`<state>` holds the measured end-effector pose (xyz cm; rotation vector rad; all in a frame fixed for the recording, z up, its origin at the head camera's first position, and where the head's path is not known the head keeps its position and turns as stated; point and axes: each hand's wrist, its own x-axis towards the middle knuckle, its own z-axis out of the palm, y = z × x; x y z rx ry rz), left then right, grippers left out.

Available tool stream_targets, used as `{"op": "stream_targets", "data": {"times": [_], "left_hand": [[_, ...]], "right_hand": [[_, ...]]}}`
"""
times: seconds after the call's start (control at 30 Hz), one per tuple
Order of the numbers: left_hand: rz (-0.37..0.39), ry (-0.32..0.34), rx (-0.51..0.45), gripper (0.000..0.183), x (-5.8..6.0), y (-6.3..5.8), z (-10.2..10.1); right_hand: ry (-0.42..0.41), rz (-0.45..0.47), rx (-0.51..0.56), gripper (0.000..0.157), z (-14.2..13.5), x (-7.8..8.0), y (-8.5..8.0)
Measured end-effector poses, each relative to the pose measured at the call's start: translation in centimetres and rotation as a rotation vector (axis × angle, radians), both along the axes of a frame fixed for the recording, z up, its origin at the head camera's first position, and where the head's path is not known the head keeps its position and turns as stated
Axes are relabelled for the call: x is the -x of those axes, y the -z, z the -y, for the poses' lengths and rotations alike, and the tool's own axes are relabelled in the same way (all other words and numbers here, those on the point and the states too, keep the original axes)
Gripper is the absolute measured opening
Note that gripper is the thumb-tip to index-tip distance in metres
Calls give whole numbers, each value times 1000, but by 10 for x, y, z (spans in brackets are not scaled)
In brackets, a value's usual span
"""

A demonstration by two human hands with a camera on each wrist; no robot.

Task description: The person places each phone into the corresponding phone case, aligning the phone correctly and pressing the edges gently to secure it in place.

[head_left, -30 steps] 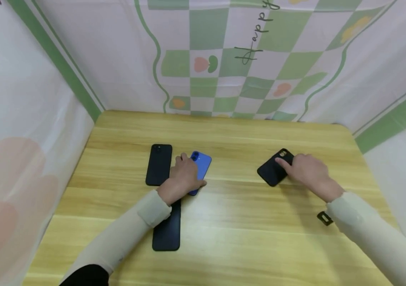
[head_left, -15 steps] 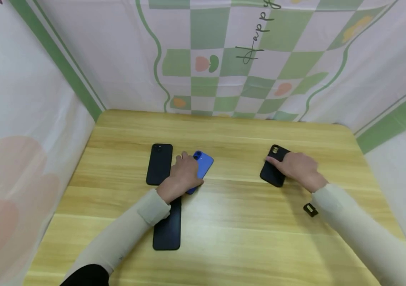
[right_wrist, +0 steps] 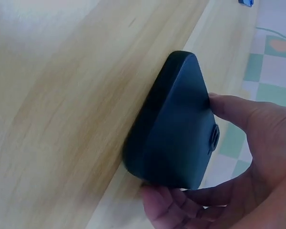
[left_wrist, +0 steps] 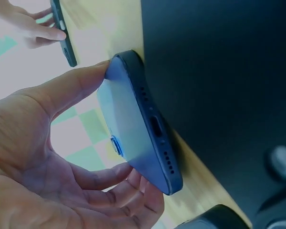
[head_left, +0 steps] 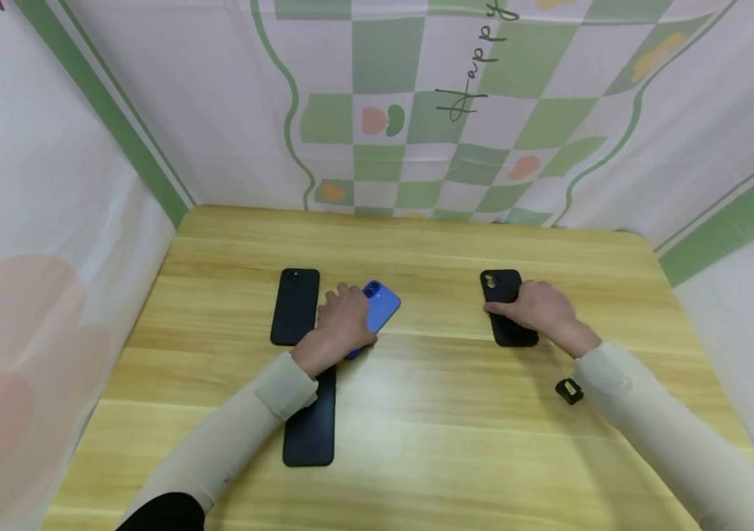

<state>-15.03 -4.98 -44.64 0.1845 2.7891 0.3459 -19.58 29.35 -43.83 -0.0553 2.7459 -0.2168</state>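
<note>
My left hand [head_left: 343, 321] grips a blue smartphone [head_left: 383, 302] by its long edges, back side up. In the left wrist view, the thumb lies on one edge of the blue phone [left_wrist: 138, 129] and the fingers curl at the other; its charging port faces the camera. To the right, my right hand [head_left: 545, 310] holds a black phone case [head_left: 514, 332] with a camera cut-out at its far end. Thumb and fingers clasp opposite sides of the black case [right_wrist: 176, 129] in the right wrist view, close over the wood.
A black phone-shaped piece with a camera corner [head_left: 295, 306] lies left of my left hand. Nearer me, a longer black slab [head_left: 310, 435] lies partly under the left forearm. Patterned cloth [head_left: 383, 162] hangs behind the wooden table [head_left: 449, 442] and at both sides.
My right hand has turned the black case counterclockwise and shifted slightly left, so its camera end now points away and slightly left. The blue phone has turned a little clockwise in my left hand.
</note>
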Motion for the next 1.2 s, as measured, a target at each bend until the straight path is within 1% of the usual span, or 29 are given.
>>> {"op": "stream_targets", "data": {"times": [0.17, 0.2, 0.3, 0.43, 0.53, 0.57, 0.7, 0.8, 0.9, 0.93, 1.0, 1.1, 1.2], "left_hand": [[26, 7, -6, 85, 3, 0, 2], [31, 8, -12, 85, 4, 1, 3], [40, 3, -37, 87, 6, 1, 4], [48, -18, -105, 93, 8, 0, 5], [55, -43, -171, 94, 8, 0, 5], [57, -49, -188, 93, 9, 0, 5], [74, -67, -248, 87, 8, 0, 7], [77, -75, -303, 72, 7, 0, 9], [49, -74, -367, 56, 6, 1, 11], [35, -71, -385, 52, 5, 1, 12], [16, -72, -426, 50, 4, 1, 14], [6, -82, -473, 55, 5, 2, 16], [-4, -82, -524, 53, 6, 4, 18]], "right_hand": [[4, -26, 75, 83, -1, 0, 1], [4, -27, 91, 82, -2, -1, 1], [-2, -19, 138, 76, -3, -1, 1], [-5, 6, 187, 67, -5, 0, 0], [26, 49, 259, 59, -5, 1, -3], [38, 63, 285, 56, -6, 1, -4], [125, 134, 453, 40, -6, 1, -8], [182, 189, 583, 29, -5, 0, -9], [213, 245, 687, 22, -5, -2, -10], [220, 259, 713, 21, -4, -2, -9], [225, 287, 762, 21, -5, -3, -9], [217, 303, 798, 25, -5, -3, -10], [205, 310, 819, 28, -4, -3, -13]]}}
